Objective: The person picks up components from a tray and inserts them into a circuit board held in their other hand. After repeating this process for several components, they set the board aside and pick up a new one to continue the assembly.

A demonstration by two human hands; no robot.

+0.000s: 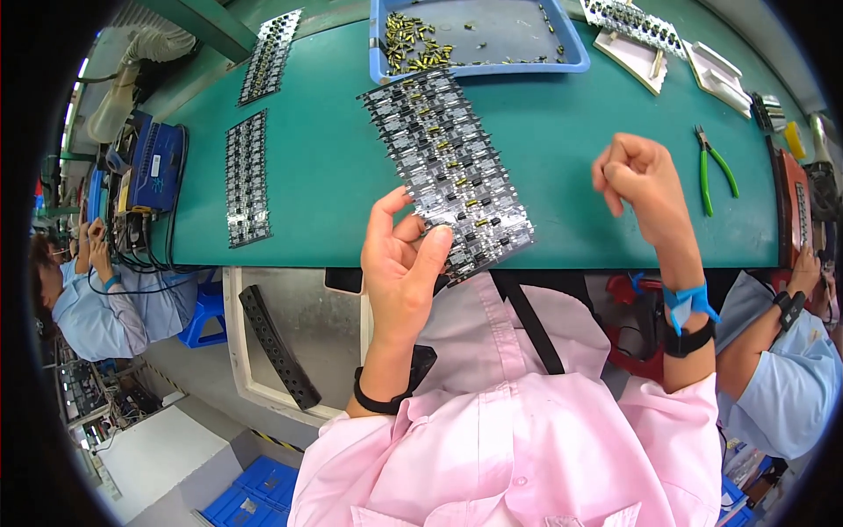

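Flat, grey-and-black rectangular circuit panel mid-frame looks light, stiff, easy to break; best held by its edges. Left hand pinches its lower-left edge; right hand curls its fingers, can't tell around what

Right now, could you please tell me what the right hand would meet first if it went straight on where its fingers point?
Leftward, the right hand would probably meet the grey component panel held in the left hand, though relative height is unclear.
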